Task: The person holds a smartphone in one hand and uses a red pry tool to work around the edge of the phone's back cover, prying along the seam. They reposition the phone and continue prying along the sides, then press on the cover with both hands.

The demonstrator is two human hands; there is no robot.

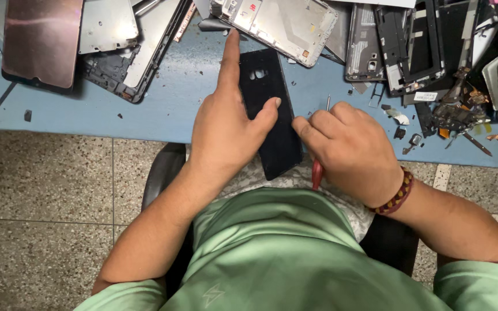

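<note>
1. The black phone hangs partly over the near edge of the blue bench, its lower end out above the person's lap. If the holding pressure slackens, it could, I judge, tip off that edge and drop.

2. The left hand presses on the phone's left side: the forefinger lies straight along its left edge toward the top, and the thumb reaches across onto the dark back. The hand is mostly flat and spread, clamping rather than wrapping. A sideways push from the tool could slide the phone out from under such a hold.

3. The right hand is curled closed round a thin tool with a red handle, the red end showing below the fist and a slim metal tip above it. The thumb tip sits at the phone's right edge. Whether the metal tip touches the phone I cannot tell.

4. If the tip slips, it could scratch the back cover or jab the left thumb, which lies close across from it.

5. Loose small parts and scraps lie just right of the right hand, and stripped phone frames crowd the far side. A jerk of the elbow or wrist could scatter them off the bench.

6. The phone lies between the two hands, touching both, lengthwise away from the person.
</note>
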